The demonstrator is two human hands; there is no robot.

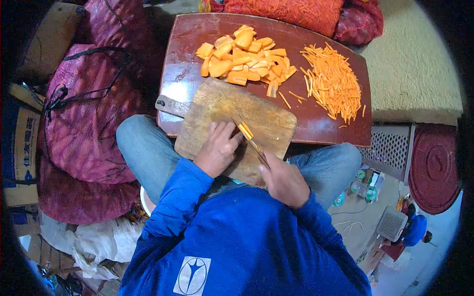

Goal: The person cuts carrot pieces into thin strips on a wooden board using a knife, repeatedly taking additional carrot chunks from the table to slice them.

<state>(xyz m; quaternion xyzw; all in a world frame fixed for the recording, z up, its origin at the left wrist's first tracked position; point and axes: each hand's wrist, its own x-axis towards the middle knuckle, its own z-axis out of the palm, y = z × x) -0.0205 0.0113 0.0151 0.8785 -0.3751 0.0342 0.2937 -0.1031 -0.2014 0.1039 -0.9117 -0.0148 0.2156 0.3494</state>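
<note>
My right hand (286, 181) grips a knife (260, 153) by its handle, the blade pointing up and left over the wooden cutting board (195, 111). A few orange carrot strips (245, 131) lie against the blade. Just left of the knife, my left hand (218, 150) presses down on the board with bent fingers held together; anything under the fingertips is hidden. The board rests tilted between my lap and the edge of a red-brown table (170, 64). Beyond it sits a pile of flat carrot slices (242, 56), and to the right a heap of thin carrot sticks (337, 81).
Full red mesh sacks (91, 113) stand at my left, beside a cardboard box (25, 143). Another mesh sack of carrots (284, 14) lies behind the table. On the right are a perforated crate (387, 148), a dark red lid (435, 168) and, farther off, a person in blue (415, 231).
</note>
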